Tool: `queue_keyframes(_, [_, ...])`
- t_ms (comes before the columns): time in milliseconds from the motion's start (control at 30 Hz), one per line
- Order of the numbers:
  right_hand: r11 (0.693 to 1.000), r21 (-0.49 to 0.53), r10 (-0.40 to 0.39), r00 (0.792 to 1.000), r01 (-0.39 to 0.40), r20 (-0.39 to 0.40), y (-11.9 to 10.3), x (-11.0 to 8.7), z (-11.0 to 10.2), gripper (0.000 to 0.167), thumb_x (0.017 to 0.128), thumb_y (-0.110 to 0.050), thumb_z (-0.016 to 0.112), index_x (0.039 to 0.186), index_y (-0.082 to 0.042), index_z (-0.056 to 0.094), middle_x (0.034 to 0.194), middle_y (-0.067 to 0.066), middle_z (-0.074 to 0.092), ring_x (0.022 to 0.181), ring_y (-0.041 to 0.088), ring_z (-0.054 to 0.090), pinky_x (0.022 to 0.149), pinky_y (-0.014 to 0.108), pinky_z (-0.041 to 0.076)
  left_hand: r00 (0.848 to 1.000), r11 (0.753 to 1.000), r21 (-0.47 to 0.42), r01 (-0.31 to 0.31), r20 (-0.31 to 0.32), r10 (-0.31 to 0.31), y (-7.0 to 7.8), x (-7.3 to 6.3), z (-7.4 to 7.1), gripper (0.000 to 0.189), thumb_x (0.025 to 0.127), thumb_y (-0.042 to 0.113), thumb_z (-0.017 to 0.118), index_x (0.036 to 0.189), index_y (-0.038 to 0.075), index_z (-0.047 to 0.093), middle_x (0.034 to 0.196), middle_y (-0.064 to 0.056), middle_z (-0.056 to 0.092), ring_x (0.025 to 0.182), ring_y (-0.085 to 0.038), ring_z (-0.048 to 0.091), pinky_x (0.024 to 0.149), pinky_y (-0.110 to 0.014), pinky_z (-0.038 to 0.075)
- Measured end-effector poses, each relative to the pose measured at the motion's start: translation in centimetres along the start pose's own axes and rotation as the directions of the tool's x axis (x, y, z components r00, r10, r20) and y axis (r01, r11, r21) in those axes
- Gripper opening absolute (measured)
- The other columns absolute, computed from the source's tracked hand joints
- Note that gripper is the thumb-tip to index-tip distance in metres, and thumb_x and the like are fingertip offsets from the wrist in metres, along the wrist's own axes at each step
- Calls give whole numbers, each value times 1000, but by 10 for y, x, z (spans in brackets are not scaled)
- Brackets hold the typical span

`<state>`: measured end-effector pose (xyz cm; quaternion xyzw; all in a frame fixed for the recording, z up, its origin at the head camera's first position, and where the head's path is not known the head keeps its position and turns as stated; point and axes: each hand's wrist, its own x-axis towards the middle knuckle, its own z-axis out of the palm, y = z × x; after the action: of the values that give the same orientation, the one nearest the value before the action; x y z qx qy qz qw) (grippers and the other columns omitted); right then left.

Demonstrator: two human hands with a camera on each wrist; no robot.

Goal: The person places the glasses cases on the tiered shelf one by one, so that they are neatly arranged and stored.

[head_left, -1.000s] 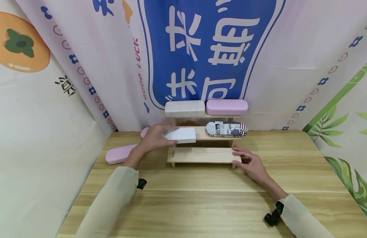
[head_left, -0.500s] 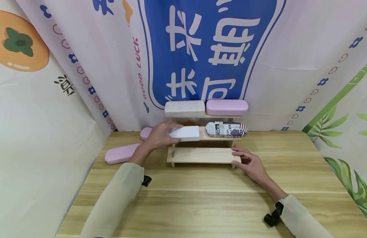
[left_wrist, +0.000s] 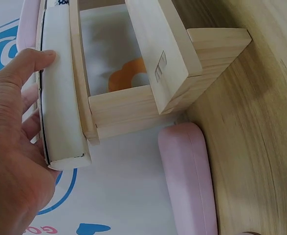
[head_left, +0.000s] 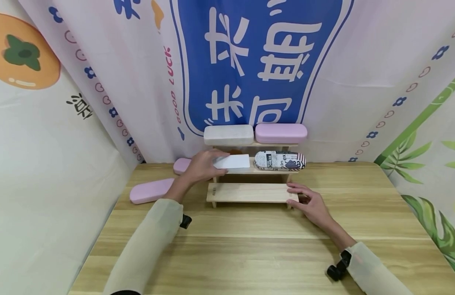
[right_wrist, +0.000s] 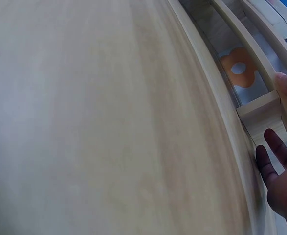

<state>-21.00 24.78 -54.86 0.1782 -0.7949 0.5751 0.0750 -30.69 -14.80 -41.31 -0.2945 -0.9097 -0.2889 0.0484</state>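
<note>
My left hand (head_left: 202,167) grips a white rectangular box (head_left: 234,161) by its left end, thumb at the front edge and fingers behind. The box lies along the left half of the middle tier of a wooden stepped rack (head_left: 249,192). In the left wrist view, the white box (left_wrist: 62,98) sticks out a little past the tier's end. A newspaper-print glasses case (head_left: 280,160) sits right of it on that tier. At the rack's lower right corner, my right hand (head_left: 313,205) pinches the end of the lowest tier, its thumb at the front edge.
On the top tier stand a light grey glasses case (head_left: 229,135) and a pink glasses case (head_left: 281,133). Two more pink cases lie on the wooden table (head_left: 249,250) to the left, the nearer pink case (head_left: 151,191) partly behind my left forearm. A printed curtain (head_left: 323,102) hangs behind the rack.
My left hand has carried the white box rightward and slightly back, and it has come down level on the middle tier beside the printed case. The right hand keeps its place.
</note>
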Motion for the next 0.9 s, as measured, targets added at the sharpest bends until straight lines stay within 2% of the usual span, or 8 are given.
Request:
queue_keyframes(400, [1000, -10, 2, 1000, -2, 1, 0, 0, -1, 34, 93, -7, 81, 127, -6, 75, 148, 14, 63, 129, -3, 57, 93, 16, 54, 1000, 1000, 11, 4, 23, -4, -1, 7, 3, 53, 85, 27, 89, 133, 10, 75, 128, -11, 75, 109, -27, 69, 92, -45, 57])
queue_keyframes(700, [1000, -1, -4, 1000, 4, 5, 0, 1, 0, 34, 93, -5, 81, 127, -3, 74, 148, 17, 62, 128, -1, 59, 93, 17, 55, 998, 998, -20, -55, 28, 56, 1, 6, 3, 52, 88, 21, 87, 136, 7, 72, 136, -13, 71, 125, -30, 66, 103, -45, 56])
queue_keyframes(900, [1000, -10, 0, 1000, 0, 4, 0, 0, 0, 34, 93, -7, 81, 127, -4, 75, 148, 16, 63, 128, -1, 59, 92, 17, 55, 995, 996, -15, -89, 33, 89, 3, 8, 4, 51, 89, 20, 87, 136, 6, 71, 136, -10, 72, 126, -28, 66, 102, -43, 56])
